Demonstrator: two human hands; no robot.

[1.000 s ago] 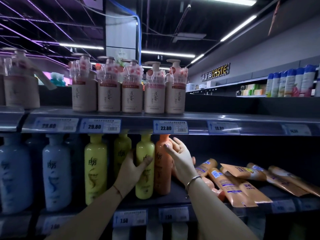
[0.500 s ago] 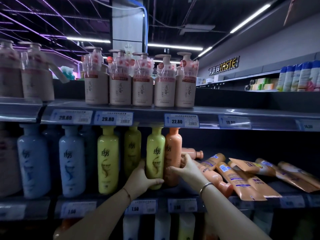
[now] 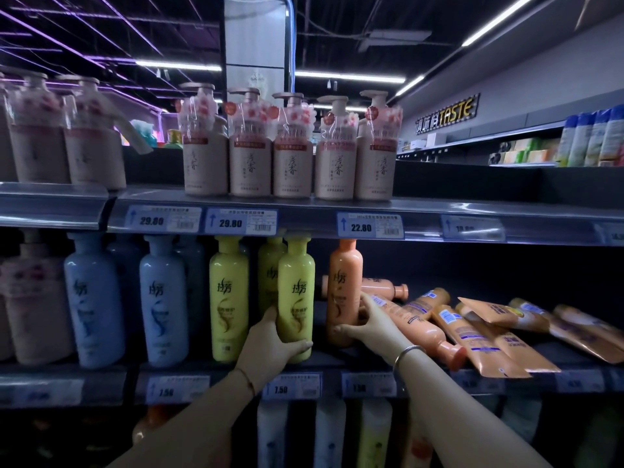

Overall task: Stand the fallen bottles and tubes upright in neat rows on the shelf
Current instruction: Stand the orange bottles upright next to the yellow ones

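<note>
Gripping the base of an upright yellow bottle (image 3: 296, 298), the left hand (image 3: 270, 346) has its fingers (image 3: 302, 345) curled around the front and the thumb on the bottle's left side; the bottle stands at the front of the middle shelf (image 3: 371, 361), just right of two more yellow bottles. The right hand (image 3: 368, 327) holds the lower part of an upright orange bottle (image 3: 342, 292), thumb across the front and fingers wrapped behind it. Beside that hand, a fallen orange bottle (image 3: 422, 329) lies on its side with its cap toward the shelf edge, and another (image 3: 381, 289) lies behind it. Further right, several orange tubes (image 3: 479, 339) lie flat and overlapping. Blue bottles (image 3: 162, 298) stand at the left.
</note>
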